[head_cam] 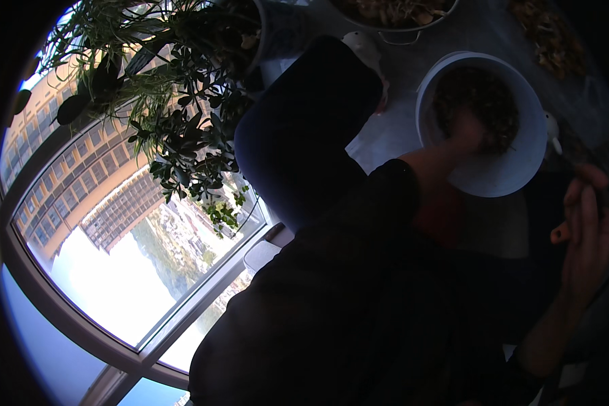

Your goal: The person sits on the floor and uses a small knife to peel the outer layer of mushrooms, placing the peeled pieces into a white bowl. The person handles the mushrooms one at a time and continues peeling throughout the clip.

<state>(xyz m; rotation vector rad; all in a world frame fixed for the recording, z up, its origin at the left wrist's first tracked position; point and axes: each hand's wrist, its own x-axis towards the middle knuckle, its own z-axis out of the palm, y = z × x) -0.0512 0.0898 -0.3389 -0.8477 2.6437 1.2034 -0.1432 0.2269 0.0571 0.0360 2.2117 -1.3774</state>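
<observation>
My left hand (pixel 468 129) reaches down into a white plastic bucket (pixel 530 162), over dark, crumbly plant matter (pixel 492 96) in its bottom. That hand is blurred and its fingertips are hidden in shadow. To the right of the bucket, my right hand (pixel 588 223) holds a tool with an orange handle (pixel 561 233); the handle's end, with a hole, sticks out beside the fingers. The tool's working end is too dark to make out. Something red (pixel 439 215) lies beneath my left forearm.
A basin (pixel 424 24) of root-like pieces stands at the top. An orange-brown heap (pixel 550 40) lies at upper right. White slipper-like things (pixel 363 45) flank the bucket. My dark-clothed knee (pixel 325 91) is left of it. Potted plants (pixel 182 122) stand by the window (pixel 147 350).
</observation>
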